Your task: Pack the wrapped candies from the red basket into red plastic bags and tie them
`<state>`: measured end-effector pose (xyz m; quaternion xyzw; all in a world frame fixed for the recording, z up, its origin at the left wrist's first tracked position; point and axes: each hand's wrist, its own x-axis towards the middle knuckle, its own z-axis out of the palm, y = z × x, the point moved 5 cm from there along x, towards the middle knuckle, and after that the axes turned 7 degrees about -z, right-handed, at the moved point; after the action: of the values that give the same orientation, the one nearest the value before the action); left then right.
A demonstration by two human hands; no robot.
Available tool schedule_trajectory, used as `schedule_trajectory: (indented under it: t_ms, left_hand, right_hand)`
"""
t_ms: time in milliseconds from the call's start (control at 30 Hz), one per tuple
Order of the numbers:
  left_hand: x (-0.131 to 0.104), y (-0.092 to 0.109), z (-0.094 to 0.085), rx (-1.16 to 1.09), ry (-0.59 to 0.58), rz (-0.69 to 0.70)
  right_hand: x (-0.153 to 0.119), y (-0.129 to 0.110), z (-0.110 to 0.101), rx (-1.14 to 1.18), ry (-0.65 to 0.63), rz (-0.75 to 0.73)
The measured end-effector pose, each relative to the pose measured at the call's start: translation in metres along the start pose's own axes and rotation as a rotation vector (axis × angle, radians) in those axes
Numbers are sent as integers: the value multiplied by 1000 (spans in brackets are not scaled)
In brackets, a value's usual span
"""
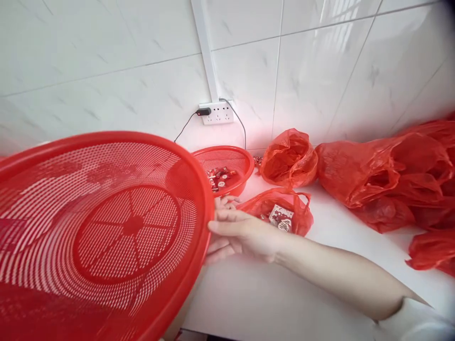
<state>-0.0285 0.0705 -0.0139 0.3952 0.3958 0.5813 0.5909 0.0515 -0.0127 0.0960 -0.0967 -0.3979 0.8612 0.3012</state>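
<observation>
A large red plastic mesh basket [133, 225] fills the left of the view, tilted so that I look into its inside; no loose items show in it. At its right rim is my right hand [238, 232], thumb against the edge and other fingers reaching behind. My left hand is mostly hidden behind the basket; part of a forearm shows below the rim. Some fingertips [225, 202] show just beyond my right hand, and I cannot tell for certain whose they are. Close by lies an open red plastic bag [300, 213] with patterned small packets [282, 217] inside.
A smaller red basket [245, 163] holding several small packets stands by the tiled wall. Red plastic bags [289, 158] and a larger heap of them [355, 170] lie to the right on the white table [263, 293]. A power strip [217, 113] with cords is on the wall.
</observation>
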Motion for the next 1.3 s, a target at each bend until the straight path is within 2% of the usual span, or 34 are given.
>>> schedule_trajectory:
  t_ms: [133,200,333,467,667,800,900,967,1067,1133,1233,1300]
  left_hand:
    - [0,12,6,84,-75,214]
    - [0,16,6,123,-90,252]
    - [3,18,0,155,-51,236]
    - [7,14,-3,181,-82,237]
    - [11,7,-6,241,-95,251]
    - [11,7,-7,247,-100,258]
    - [12,6,-7,253,-92,250]
    - [13,7,-8,318,-52,251]
    - [14,13,-9,588,-2,266]
    - [12,20,-8,745,-32,270]
    - [6,33,-2,846,-143,270]
    - [1,41,7,937,-250,280]
  right_hand:
    - [38,41,10,89,5,89]
    - [53,56,13,119,15,129]
    - [75,72,17,121,40,212]
    - [92,83,18,48,62,251]
    - [126,101,17,-60,75,212]
    - [144,114,14,-92,0,197]
    - [140,119,12,-156,-74,264]
    - [128,111,11,-249,-89,253]
    - [99,75,9,-470,-132,156]
    - [71,37,5,-711,-151,70]
    - [19,-32,-2,-1136,-169,-158]
    - [-19,-70,-14,-1371,-151,-194]
